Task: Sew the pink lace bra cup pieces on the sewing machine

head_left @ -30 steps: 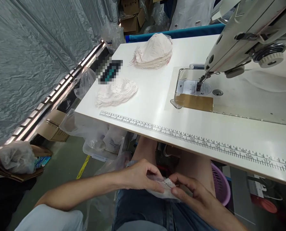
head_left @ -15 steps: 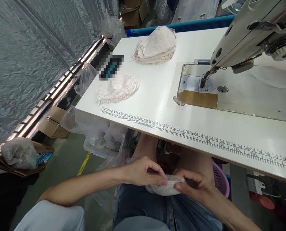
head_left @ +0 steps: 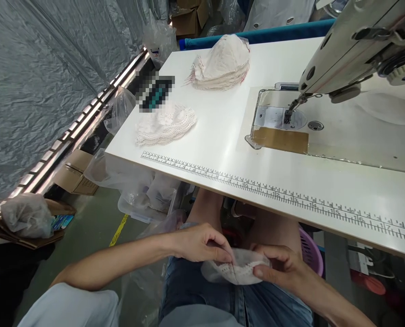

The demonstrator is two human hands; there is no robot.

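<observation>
A small sheer white fabric piece with a lace-like band [head_left: 238,272] is held above my lap, its shape rounded like a cup. My left hand [head_left: 211,247] pinches its left side between thumb and fingers. On the opposite side, my right hand [head_left: 279,265] grips the edge, thumb in front. On the white table, a stack of white lace-edged pieces [head_left: 166,127] lies near the left end. Farther back sits a pile of cream cup-shaped fabric pieces [head_left: 221,66] with reddish threads along its edges.
A sewing machine [head_left: 352,54] stands over the right part of the table [head_left: 216,131], which has a printed ruler [head_left: 243,184] along its front edge. Below are a clear plastic bin [head_left: 144,206] at left and a purple basket [head_left: 311,252] at right. Cardboard boxes [head_left: 76,172] stand on the floor.
The fabric piece has opened wider between my hands and shows more of its band. My right hand has shifted slightly to the right.
</observation>
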